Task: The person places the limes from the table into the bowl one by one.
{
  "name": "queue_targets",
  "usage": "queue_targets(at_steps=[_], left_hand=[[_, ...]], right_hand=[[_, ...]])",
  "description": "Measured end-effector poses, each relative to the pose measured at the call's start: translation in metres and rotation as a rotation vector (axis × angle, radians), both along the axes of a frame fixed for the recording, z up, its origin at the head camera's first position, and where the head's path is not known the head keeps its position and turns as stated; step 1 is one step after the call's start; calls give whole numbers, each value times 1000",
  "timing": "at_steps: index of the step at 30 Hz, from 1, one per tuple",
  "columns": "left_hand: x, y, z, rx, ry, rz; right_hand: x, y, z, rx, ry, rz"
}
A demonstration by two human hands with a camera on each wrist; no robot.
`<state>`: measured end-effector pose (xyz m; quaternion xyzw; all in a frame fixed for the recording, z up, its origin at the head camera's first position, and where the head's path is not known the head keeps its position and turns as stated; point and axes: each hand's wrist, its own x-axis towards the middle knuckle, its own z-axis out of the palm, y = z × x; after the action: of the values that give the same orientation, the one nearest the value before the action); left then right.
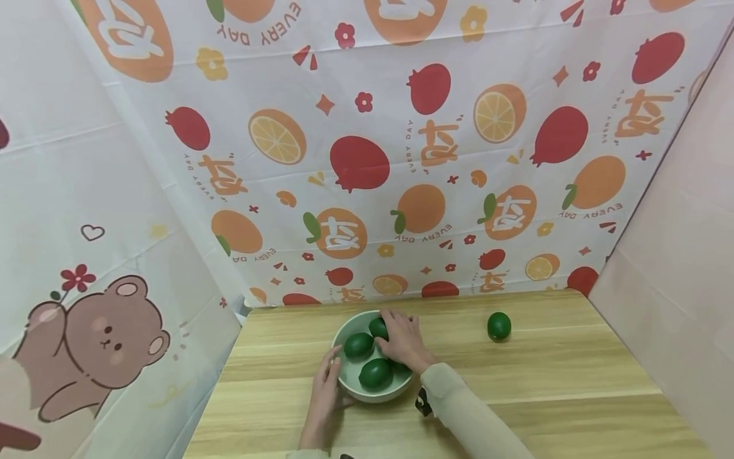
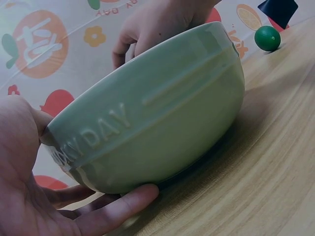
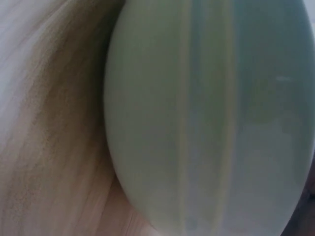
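A pale green bowl [image 1: 375, 396] stands on the wooden table with several green limes inside, among them one lime [image 1: 359, 346] at the left and another [image 1: 376, 374] nearer the front. My left hand [image 1: 325, 384] grips the bowl's left side; the left wrist view has the thumb at the rim and fingers low by the base. Reaching over the right side, my right hand [image 1: 402, 338] has its thumb and curled fingers around a lime [image 1: 378, 327] at the back of the bowl. The bowl's outer wall [image 3: 206, 118] fills the right wrist view, where that hand is hidden.
One more lime [image 1: 499, 326] lies on the table [image 1: 550, 376] to the right of the bowl. A fruit-printed cloth [image 1: 424, 255] hangs behind the table's back edge, with pale cloth walls at both sides.
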<state>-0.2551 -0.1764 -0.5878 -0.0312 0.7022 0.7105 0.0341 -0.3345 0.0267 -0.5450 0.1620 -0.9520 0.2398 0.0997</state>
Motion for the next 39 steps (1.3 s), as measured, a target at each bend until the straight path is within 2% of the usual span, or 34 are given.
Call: queue_targets(at_steps=[24, 39], left_hand=[[20, 5, -1, -2, -15, 18], [-1, -2, 1, 5, 6, -6]], right_hand=[[14, 0, -3, 94, -18, 8], [-3, -4, -6, 122, -9, -21]])
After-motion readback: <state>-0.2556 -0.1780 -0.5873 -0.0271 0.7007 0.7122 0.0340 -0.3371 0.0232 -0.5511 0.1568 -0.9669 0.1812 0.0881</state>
